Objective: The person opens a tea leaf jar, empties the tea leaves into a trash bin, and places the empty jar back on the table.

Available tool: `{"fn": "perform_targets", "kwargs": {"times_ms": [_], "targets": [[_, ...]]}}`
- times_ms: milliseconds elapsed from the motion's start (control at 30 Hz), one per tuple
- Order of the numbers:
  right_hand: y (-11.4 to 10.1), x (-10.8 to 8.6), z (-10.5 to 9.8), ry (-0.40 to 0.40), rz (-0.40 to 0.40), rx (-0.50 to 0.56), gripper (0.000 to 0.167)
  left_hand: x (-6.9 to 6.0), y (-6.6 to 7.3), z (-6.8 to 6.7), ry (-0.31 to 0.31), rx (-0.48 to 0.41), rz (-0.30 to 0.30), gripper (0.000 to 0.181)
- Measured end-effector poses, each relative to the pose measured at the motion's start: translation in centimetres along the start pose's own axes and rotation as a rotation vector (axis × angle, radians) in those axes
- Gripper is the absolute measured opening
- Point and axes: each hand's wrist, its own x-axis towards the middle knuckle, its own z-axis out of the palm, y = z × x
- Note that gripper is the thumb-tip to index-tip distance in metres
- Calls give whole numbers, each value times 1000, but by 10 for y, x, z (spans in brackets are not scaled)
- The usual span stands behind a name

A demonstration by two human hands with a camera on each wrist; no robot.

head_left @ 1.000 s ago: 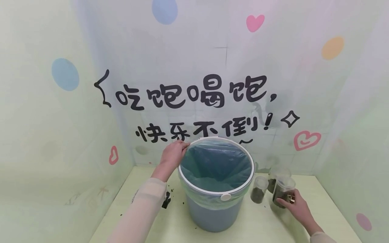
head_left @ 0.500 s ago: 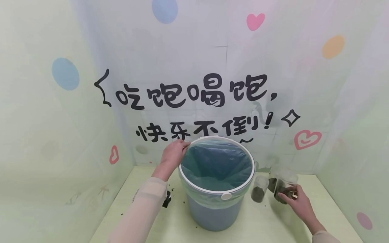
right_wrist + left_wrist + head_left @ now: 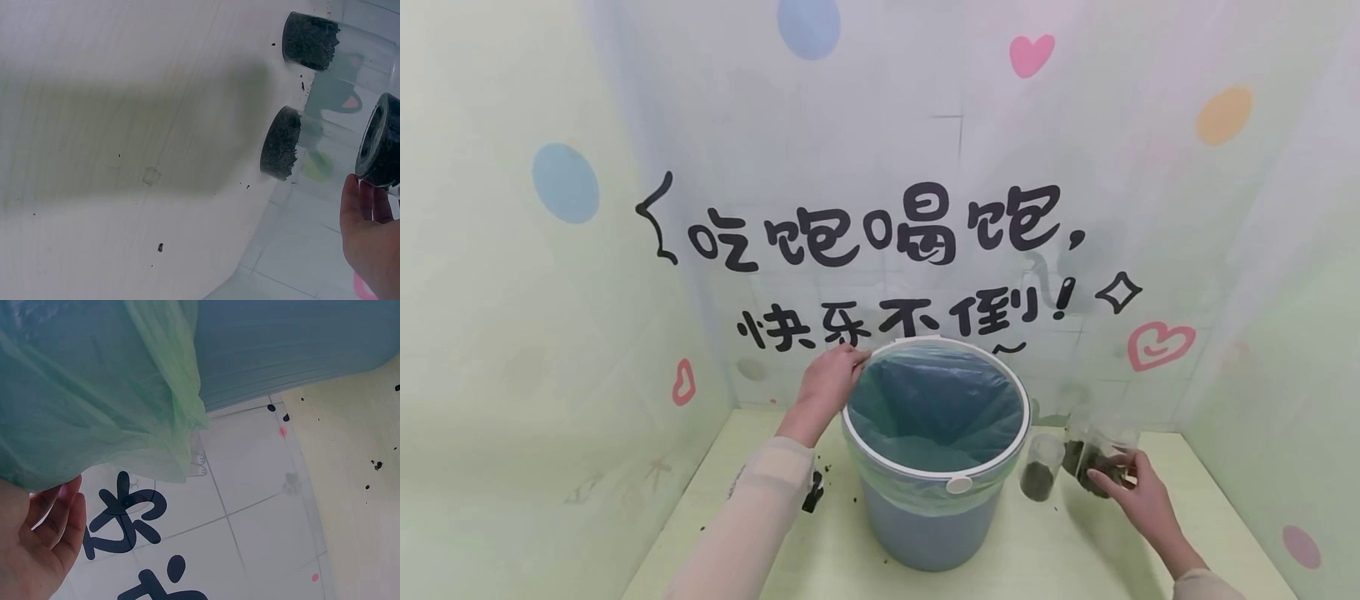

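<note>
At the back left rim of a blue bin [image 3: 928,529] lined with a green bag [image 3: 925,417], my left hand [image 3: 826,387] grips the rim and liner. The left wrist view shows this hand [image 3: 47,540] with curled fingers at the bag's edge [image 3: 144,456]. My right hand [image 3: 1142,500] holds a clear jar [image 3: 1097,471] of dark bits, right of the bin. In the right wrist view the fingers [image 3: 369,200] press round the held jar [image 3: 381,147], which is raised off the table. Two more jars [image 3: 309,40] [image 3: 281,144] stand beside it.
A small clear jar [image 3: 1040,479] stands just right of the bin. Near the left sleeve lies a black object [image 3: 812,492] on the pale table [image 3: 1037,558], with scattered dark crumbs. Behind the table rises a wall [image 3: 880,125] with lettering.
My right hand has moved slightly up and to the right with the jar. My left hand has stayed at the bin's rim.
</note>
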Motion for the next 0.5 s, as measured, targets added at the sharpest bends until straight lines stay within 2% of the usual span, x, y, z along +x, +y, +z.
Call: {"fn": "perform_targets", "kwargs": {"times_ms": [500], "targets": [[-9,-1,-5,40,-34,13,53,0,0,1,5,2,1,33]]}}
